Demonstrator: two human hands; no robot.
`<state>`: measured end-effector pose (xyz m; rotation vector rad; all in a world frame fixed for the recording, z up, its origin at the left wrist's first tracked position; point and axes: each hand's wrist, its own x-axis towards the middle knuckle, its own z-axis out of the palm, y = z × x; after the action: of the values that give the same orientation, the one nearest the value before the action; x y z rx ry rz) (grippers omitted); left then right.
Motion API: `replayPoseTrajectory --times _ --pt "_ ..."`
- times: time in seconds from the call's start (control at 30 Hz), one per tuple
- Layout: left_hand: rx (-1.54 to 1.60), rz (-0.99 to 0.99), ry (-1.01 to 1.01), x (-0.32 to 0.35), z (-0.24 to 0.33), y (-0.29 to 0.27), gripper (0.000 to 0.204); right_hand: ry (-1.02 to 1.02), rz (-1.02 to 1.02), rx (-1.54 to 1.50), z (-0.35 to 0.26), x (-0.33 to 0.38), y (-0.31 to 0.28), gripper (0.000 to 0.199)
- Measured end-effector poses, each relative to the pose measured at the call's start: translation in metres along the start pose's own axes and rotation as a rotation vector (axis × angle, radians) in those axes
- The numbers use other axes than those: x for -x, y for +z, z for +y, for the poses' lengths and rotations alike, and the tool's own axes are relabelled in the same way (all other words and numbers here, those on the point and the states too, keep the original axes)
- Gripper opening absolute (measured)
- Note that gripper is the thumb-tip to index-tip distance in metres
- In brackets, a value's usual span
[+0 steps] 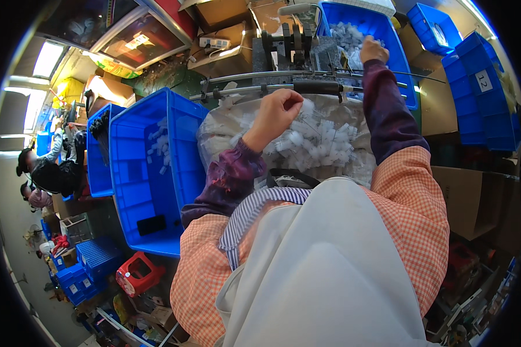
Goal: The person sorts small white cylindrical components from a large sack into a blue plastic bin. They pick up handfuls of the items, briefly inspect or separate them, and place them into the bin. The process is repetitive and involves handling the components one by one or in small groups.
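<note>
My left hand is curled over a heap of small clear plastic parts lying in a plastic bag in front of me, its fingers closed around a few of them. My right hand reaches further out into a blue bin that holds more clear parts, its fingers bent down among them; whether it holds any I cannot tell. Both sleeves are dark purple under a checked orange top and a white apron.
A black metal fixture and long rods cross behind the bag. A large blue bin with a few clear parts stands at my left. Stacked blue bins and cardboard boxes are at right. Other people sit far left.
</note>
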<state>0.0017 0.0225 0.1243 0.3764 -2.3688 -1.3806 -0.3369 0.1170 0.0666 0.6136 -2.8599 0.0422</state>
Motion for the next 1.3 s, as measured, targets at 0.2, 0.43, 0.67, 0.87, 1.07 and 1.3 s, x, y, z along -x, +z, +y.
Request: replayPoseTrajectory --times 0.2,0.43,0.67,0.87,1.07,1.3 --pt "0.046 0.148 0.045 -0.020 -0.004 0.021 0.012 -0.634 -0.367 -1.006 0.003 0.073 -0.019 0.030" --pt "-0.163 0.116 0.179 -0.013 -0.022 0.026 0.035 -0.604 -0.389 -1.002 -0.041 0.090 -0.013 0.018" --pt "-0.728 -0.293 0.278 0.040 -0.046 0.049 0.028 -0.520 0.181 -0.369 -0.079 0.048 0.044 0.013" --pt "-0.692 -0.271 0.269 0.035 -0.065 0.059 0.005 -0.527 0.126 -0.322 -0.087 0.041 0.053 0.014" --pt "-0.594 -0.269 0.232 0.033 -0.064 0.056 0.005 -0.520 0.054 -0.387 -0.086 0.038 0.050 0.018" --pt "-0.550 -0.198 0.216 0.021 -0.046 0.054 0.017 -0.307 -0.061 -0.231 -0.082 0.037 0.040 0.023"
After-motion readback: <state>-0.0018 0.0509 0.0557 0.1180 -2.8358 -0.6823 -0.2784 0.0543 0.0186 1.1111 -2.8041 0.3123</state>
